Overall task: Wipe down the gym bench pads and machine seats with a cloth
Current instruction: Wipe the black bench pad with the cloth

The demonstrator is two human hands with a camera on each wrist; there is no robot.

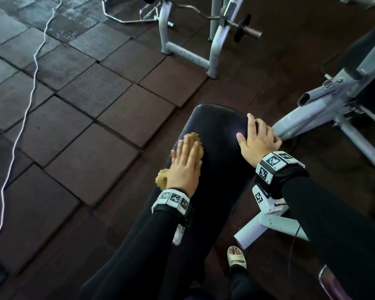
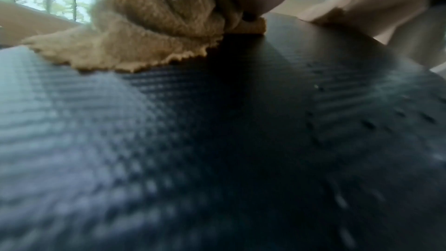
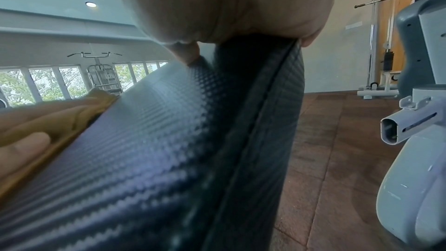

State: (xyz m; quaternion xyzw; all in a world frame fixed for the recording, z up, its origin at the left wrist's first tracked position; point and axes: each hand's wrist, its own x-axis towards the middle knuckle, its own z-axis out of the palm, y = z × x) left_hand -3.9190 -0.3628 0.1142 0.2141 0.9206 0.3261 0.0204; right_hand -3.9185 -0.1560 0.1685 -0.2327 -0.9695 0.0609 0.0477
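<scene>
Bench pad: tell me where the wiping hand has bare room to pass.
On the bench pad, the bare strip runs down the middle, between the left hand pressing the tan cloth at the left edge and the right hand holding the right edge. The rounded far end is bare too. The right side is crowded by the grey machine frame.

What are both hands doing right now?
Left hand: open, fingers flat, pressing the cloth onto the bench pad.
Right hand: gripping the pad's right edge.

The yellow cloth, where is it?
In the head view the yellow cloth lies on the left edge of the black bench pad, pressed flat under the left hand; the right hand grips the pad's opposite edge.
</scene>
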